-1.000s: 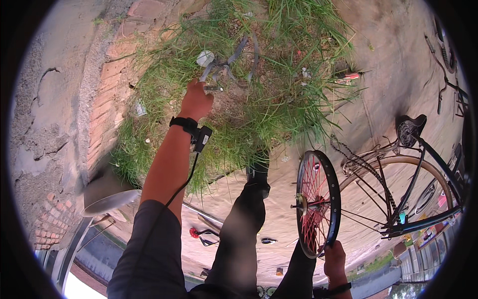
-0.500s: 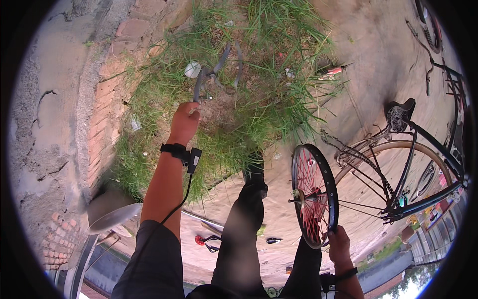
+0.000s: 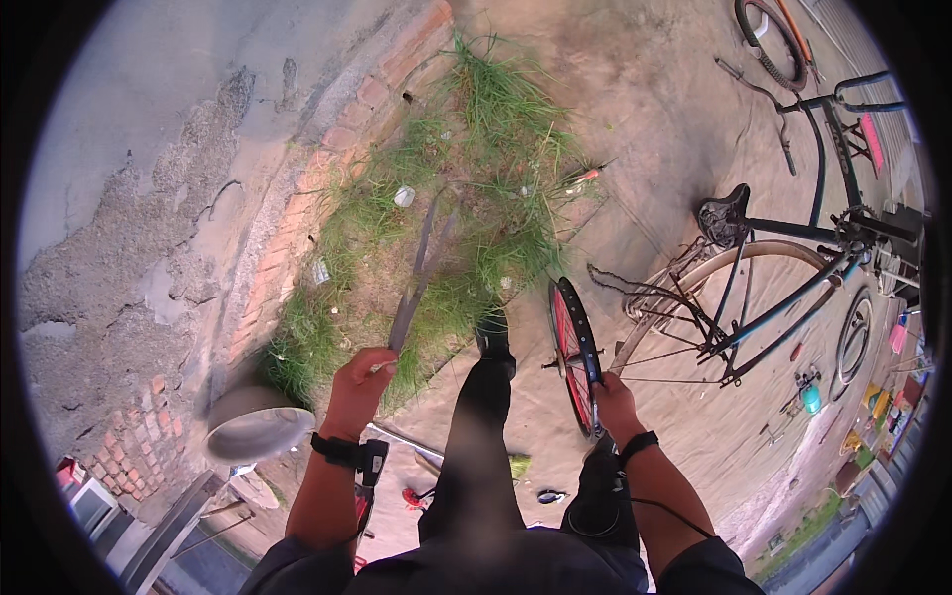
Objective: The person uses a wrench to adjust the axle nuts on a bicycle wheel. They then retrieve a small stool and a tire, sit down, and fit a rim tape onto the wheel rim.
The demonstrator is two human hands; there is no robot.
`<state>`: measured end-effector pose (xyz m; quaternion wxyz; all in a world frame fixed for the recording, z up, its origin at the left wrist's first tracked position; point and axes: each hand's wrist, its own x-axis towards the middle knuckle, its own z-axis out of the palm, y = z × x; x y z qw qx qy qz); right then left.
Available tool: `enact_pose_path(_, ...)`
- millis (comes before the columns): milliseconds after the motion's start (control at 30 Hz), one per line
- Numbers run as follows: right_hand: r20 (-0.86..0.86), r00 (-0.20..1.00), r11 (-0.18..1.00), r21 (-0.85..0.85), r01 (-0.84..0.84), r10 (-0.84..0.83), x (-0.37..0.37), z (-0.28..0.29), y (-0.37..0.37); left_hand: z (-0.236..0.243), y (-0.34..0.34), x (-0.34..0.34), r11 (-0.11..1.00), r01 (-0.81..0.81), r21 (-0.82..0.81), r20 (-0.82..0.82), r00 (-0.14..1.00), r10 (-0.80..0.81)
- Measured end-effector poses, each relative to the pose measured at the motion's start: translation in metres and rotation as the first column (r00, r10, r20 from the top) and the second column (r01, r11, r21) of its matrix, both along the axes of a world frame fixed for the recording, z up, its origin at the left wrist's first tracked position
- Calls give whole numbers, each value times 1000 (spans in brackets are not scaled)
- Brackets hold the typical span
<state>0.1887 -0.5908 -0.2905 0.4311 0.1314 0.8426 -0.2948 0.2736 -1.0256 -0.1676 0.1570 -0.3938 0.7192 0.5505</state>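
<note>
My left hand (image 3: pixel 359 389), low over the grass, is closed on one end of a limp grey inner tube (image 3: pixel 405 319). The tube stretches away from the fist, flat, in two strands that reach the grass patch. In my right hand (image 3: pixel 617 407) is the rim of a bicycle wheel (image 3: pixel 585 337), gripped at its near side. The wheel stands upright, nearly edge-on, with red spokes and a dark rim that carries no tyre. It is beside my right leg.
A dark bicycle (image 3: pixel 788 228) lies to the right, its chain hanging loose. A red-handled tool (image 3: pixel 585 177) rests by the grass (image 3: pixel 506 109). A metal basin (image 3: pixel 260 434) sits left of my left arm. A brick edge (image 3: pixel 260 297) borders the grass.
My left hand has drawn the inner tube nearer, and its strands now run straighter. The wheel has turned more edge-on in my right hand, which has come farther into view. The view has shifted.
</note>
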Motion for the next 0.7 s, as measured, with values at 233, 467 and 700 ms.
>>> enact_pose_path(233,-122,986,944,-296,-144,113,27,125,77,160,143,108,987,-7,-161,-70,998,-4)
enact_pose_path(467,-282,934,771,-536,-345,222,43,287,237,237,290,145,991,-117,-62,-242,965,99)
enact_pose_path(700,-300,944,795,-536,-284,135,77,356,415,231,375,152,997,72,25,-19,997,-72)
